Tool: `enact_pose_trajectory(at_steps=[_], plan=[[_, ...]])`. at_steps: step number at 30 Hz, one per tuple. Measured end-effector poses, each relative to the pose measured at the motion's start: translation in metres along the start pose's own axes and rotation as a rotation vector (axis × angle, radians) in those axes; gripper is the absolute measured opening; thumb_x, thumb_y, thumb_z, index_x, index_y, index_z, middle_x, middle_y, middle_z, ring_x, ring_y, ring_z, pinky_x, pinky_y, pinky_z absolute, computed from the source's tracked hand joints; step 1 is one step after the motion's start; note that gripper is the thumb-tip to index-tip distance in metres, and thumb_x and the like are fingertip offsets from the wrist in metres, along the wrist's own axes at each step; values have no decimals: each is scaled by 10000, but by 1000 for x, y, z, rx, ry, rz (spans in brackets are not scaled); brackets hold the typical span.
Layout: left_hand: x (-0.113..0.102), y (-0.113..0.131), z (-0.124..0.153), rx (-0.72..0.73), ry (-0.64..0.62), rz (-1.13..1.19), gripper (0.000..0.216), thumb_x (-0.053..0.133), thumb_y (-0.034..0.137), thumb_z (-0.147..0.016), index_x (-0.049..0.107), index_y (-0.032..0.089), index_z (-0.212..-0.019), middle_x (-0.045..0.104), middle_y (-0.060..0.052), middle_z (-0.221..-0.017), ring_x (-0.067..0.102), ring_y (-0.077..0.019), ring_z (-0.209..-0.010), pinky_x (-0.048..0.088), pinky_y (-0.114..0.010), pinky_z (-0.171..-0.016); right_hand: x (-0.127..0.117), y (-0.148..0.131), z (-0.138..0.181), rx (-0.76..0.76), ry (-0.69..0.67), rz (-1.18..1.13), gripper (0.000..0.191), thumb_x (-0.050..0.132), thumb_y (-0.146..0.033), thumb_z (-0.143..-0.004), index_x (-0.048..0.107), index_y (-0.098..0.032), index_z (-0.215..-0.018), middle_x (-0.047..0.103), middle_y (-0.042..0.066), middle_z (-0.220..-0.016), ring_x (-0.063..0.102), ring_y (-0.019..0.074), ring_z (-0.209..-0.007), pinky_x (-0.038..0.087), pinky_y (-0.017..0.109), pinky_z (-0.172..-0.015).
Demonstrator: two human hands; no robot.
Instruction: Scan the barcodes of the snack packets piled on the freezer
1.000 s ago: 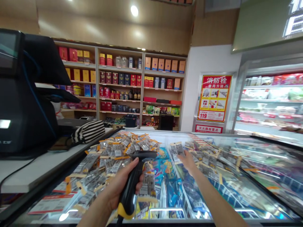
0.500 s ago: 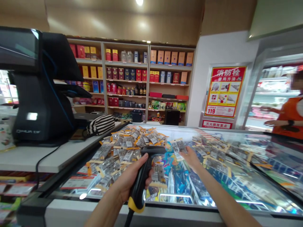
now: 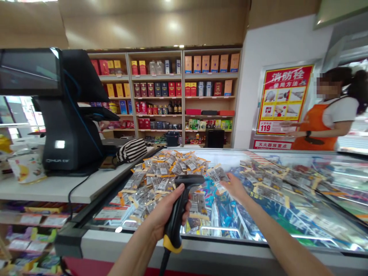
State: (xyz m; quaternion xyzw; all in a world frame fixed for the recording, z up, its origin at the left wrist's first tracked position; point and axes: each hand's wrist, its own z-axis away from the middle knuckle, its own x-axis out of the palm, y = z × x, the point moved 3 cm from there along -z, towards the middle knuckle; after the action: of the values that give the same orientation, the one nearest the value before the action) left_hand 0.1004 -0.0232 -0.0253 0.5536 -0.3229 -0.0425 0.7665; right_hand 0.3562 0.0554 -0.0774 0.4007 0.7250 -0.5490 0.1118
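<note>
My left hand [image 3: 166, 209] is wrapped round the handle of a black and yellow barcode scanner [image 3: 174, 218], its head pointing right and its cable hanging down. In my right hand [image 3: 233, 187] I grip the edge of a small clear snack packet [image 3: 219, 174] with a printed label. The scanner head is just left of that packet, with a small gap between them. A heap of similar packets [image 3: 161, 172] lies on the glass freezer top [image 3: 230, 155] to the left. More packets [image 3: 267, 180] are spread over the glass on the right.
A black checkout terminal [image 3: 71, 122] and a striped pouch [image 3: 131, 150] stand on the left counter [image 3: 69, 191]. Shelves [image 3: 184, 88] of boxes and bottles line the back wall. At the right, beyond the freezer, is a person in an orange apron [image 3: 316, 128].
My view has turned slightly left, bringing more of the left counter in. The person in orange has moved left, in front of the red poster. Both hands keep their holds.
</note>
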Motion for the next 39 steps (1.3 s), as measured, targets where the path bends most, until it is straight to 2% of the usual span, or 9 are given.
enact_pose_trajectory(at_steps=[5, 10, 12, 15, 18, 22, 28, 34, 39], plan=[[-15, 13, 9, 75, 122, -12, 302, 485, 445, -708, 515, 145, -714, 492, 22, -530, 423, -59, -376, 340, -176, -357, 2, -1, -6, 85, 98, -72, 421, 470, -251, -650, 454, -157, -1060, 616, 50, -866, 571, 178, -754, 419, 282, -688], [-52, 26, 26, 121, 320, -24, 263, 463, 391, -739, 530, 138, -717, 502, 25, -525, 426, -54, -381, 371, -170, -376, 25, -31, -4, 45, 126, -112, 516, 392, -218, -702, 348, -142, -1210, 571, 77, -1025, 537, 166, -906, 387, 284, -807], [-65, 26, 33, 84, 377, -29, 264, 500, 402, -710, 530, 139, -701, 506, 22, -517, 426, -60, -379, 382, -179, -371, 41, -47, 8, 16, 62, -61, 543, 390, -287, -729, 305, -140, -1244, 477, 113, -1166, 456, 200, -1046, 346, 329, -865], [-77, 24, 40, 81, 429, -42, 282, 533, 412, -681, 543, 131, -694, 531, 11, -548, 447, -66, -400, 405, -186, -388, 66, -66, 34, -18, -72, 115, 756, 450, -513, -674, 191, -169, -1296, 186, 154, -1350, 215, 300, -1209, 231, 471, -918], [-78, 20, 42, 85, 401, -27, 285, 537, 411, -679, 550, 127, -672, 539, 6, -553, 447, -64, -405, 405, -182, -392, 85, -76, 49, -32, -113, 264, 866, 447, -643, -600, 142, -244, -1306, 0, 118, -1386, 58, 354, -1231, 116, 558, -913], [-68, 18, 40, 73, 360, -1, 279, 524, 418, -686, 543, 141, -658, 535, 11, -534, 428, -67, -395, 389, -184, -379, 106, -86, 37, -11, -108, 307, 790, 341, -674, -640, 176, -267, -1297, -2, 106, -1389, 13, 381, -1223, 54, 597, -893], [-46, 20, 36, 67, 360, -65, 274, 540, 414, -672, 555, 140, -668, 536, 10, -530, 431, -74, -394, 397, -189, -376, 127, -104, -4, 14, -113, 282, 816, 264, -700, -645, 99, -259, -1311, -35, 109, -1389, -23, 380, -1222, 77, 606, -886], [-32, 19, 29, 58, 307, -51, 290, 519, 416, -691, 550, 132, -646, 532, 4, -529, 432, -73, -402, 396, -190, -395, 118, -103, -15, -38, -95, 251, 766, 289, -674, -665, 105, -294, -1304, 20, 97, -1390, 43, 353, -1232, 113, 594, -894], [-16, 6, 10, -9, 143, 25, 289, 527, 419, -686, 540, 134, -645, 526, 5, -527, 430, -64, -394, 378, -182, -385, 58, -67, -6, -204, 2, 373, 648, 273, -600, -732, 212, -269, -1286, 95, 74, -1386, 88, 300, -1242, 146, 526, -933]])
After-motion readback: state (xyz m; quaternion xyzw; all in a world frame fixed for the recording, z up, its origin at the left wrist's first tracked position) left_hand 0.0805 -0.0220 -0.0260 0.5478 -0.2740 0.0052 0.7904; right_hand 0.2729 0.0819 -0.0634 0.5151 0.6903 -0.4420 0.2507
